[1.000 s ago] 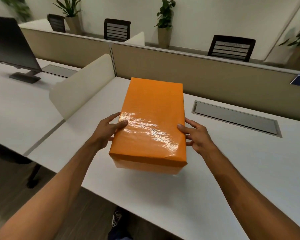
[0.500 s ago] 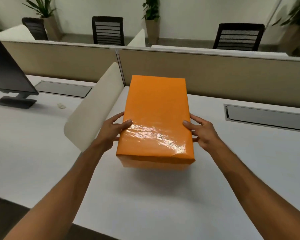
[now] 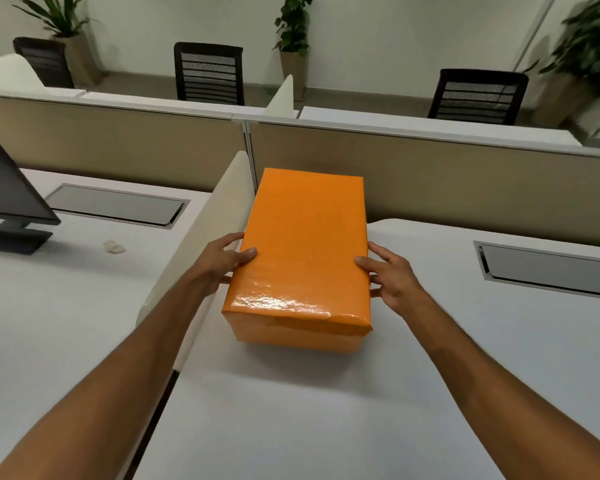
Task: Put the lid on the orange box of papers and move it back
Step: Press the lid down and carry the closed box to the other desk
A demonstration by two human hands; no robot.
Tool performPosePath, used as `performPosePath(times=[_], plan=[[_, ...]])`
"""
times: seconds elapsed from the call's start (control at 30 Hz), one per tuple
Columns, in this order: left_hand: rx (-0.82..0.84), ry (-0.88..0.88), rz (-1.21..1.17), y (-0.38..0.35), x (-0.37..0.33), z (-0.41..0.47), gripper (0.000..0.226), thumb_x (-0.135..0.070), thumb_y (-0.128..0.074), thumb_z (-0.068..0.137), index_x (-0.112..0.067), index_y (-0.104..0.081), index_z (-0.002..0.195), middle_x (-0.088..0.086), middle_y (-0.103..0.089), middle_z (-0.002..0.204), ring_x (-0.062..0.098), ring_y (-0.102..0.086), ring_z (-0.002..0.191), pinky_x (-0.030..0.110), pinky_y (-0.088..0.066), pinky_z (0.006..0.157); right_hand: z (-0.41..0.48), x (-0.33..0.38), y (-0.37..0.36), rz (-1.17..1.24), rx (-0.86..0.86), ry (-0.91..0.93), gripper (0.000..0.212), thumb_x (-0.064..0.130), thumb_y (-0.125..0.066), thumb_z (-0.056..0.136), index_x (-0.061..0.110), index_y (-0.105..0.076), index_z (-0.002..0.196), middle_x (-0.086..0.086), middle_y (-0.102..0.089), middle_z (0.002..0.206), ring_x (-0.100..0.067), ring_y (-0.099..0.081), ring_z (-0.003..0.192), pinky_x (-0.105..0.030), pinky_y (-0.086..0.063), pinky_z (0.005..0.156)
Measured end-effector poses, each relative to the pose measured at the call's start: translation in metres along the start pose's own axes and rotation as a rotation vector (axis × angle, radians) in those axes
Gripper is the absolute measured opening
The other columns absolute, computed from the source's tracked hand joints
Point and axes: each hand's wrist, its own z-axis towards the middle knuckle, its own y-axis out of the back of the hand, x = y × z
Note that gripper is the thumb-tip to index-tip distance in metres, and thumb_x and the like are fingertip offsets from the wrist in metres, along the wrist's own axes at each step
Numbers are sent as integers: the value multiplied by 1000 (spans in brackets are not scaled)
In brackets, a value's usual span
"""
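Two bare hands clamped on one orange box (image 3: 303, 251), lid on, standing on the white desk (image 3: 326, 410) close beside the cream side divider (image 3: 201, 244), its far end nearly at the beige partition (image 3: 430, 178).

At nine o'clock of the box: dark monitor (image 3: 4, 192) on its stand, then a grey cable hatch (image 3: 115, 206), and a small crumpled white scrap (image 3: 114, 247) lying apart from both.

Next, left hand (image 3: 219, 263) squeezed between divider and box, thumb laid over the lid's left edge, fingers pressed flat to the side wall; not curled fully shut, but firmly holding the box.

Centre: glossy lid with a bright sheen near the front edge at six o'clock, wrapping slightly wrinkled there.

At three o'clock: right hand (image 3: 394, 277) mirrored on the right wall, thumb on top, fingers spread against the side, likewise gripping the box.

Further right, second cable hatch (image 3: 548, 268) set in the desk.

At twelve o'clock beyond the partition: black chairs (image 3: 208, 74) and potted plants (image 3: 293, 39) along the wall.
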Motion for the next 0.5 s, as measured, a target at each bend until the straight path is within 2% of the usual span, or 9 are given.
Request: performPosePath(times=[0.07,0.37,0.5], plan=[[3,15,-17,4,1,13,68,-32,-77,81,-32,-48,142,10,-62,128,25,-63,99,45,-49,76,12,-1,-7,-2,-13,-3,67,21,-74,85,26,-44,145,-11,-55,135,-40,-57,116,-63,-49,91],[21,25,25,10,-2,57,70,-32,-73,85,-28,-41,147,12,-54,139,34,-54,120,57,-44,96,46,-6,-23,-7,-58,-14,65,24,-72,85,29,-45,144,-8,-57,133,-38,-58,114,-63,-50,89],[25,14,41,8,-10,68,67,-31,-71,87,-28,-41,147,13,-53,142,36,-53,124,58,-43,98,55,-2,-25,-16,-70,-9,65,26,-71,87,29,-43,145,-5,-56,131,-37,-58,114,-62,-51,88]])
